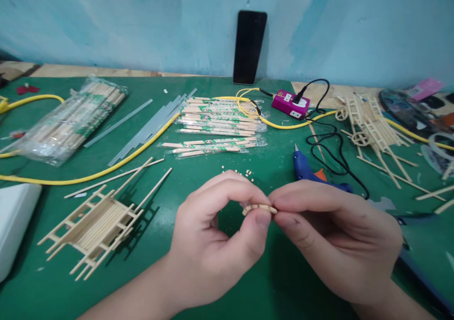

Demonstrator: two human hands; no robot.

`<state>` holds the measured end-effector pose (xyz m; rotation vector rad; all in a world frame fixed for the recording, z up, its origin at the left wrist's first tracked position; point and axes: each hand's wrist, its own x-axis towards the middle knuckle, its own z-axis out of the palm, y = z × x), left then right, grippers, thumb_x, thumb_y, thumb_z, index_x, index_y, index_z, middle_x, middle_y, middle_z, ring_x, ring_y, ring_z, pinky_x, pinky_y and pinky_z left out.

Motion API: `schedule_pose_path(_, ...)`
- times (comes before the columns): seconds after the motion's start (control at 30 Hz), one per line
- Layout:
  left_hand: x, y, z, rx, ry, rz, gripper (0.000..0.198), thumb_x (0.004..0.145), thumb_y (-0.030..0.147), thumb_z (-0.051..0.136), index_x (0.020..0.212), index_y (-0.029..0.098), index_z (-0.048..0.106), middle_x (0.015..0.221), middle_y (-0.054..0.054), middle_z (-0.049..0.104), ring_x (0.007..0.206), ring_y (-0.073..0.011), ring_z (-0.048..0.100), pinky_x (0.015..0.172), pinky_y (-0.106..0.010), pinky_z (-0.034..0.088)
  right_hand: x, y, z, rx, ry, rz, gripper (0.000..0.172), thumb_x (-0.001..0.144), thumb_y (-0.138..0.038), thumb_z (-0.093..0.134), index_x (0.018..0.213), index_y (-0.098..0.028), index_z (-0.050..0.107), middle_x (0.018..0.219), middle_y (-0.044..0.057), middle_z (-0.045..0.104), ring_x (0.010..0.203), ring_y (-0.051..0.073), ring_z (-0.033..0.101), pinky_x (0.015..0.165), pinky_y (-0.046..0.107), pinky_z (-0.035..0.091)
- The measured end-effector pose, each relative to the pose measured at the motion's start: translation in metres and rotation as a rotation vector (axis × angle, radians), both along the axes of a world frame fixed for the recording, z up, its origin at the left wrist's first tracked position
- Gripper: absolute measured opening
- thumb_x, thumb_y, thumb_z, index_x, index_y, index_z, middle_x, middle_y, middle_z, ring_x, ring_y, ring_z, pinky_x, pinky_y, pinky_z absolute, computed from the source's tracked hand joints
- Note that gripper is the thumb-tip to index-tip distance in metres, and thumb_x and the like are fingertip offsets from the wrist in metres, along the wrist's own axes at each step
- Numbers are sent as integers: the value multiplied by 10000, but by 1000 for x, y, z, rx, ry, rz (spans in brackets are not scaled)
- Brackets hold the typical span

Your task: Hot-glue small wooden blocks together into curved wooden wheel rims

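At five o'clock from the view's centre, the left hand (217,237) and right hand (338,235) pinch between their fingers a segmented wooden arc (258,207), seemingly joined but not ring-closed, while the stick frame (101,229) at eight o'clock, wheelless, looks largely assembled.

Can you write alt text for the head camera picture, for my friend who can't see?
The left hand and right hand pinch a small curved strip of wooden pieces above a green tabletop. A wooden stick frame sits at left, a blue glue gun at right; behind are wrapped chopsticks and a black phone.
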<state>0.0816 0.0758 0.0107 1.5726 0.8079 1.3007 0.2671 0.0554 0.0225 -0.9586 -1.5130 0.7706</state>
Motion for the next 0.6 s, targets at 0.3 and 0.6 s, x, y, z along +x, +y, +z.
schedule_pose_path(0.3,-1,-1,1,10,13,10,148,959,59,777,985,205,778,847,-19,758,775,-144,672,664,-252,548,1,0,-2,-47,-27,5,289,879,17,791,1015,-236,821,898,-11,872,757,139,816,691,201,678)
schedule_pose_path(0.6,1,-2,1,2,11,18,138,975,63,758,994,200,770,847,-18,748,780,-139,673,670,-248,550,0,-1,-4,-46,-48,3,257,899,1,797,1020,-225,800,906,-29,857,791,108,810,725,162,663)
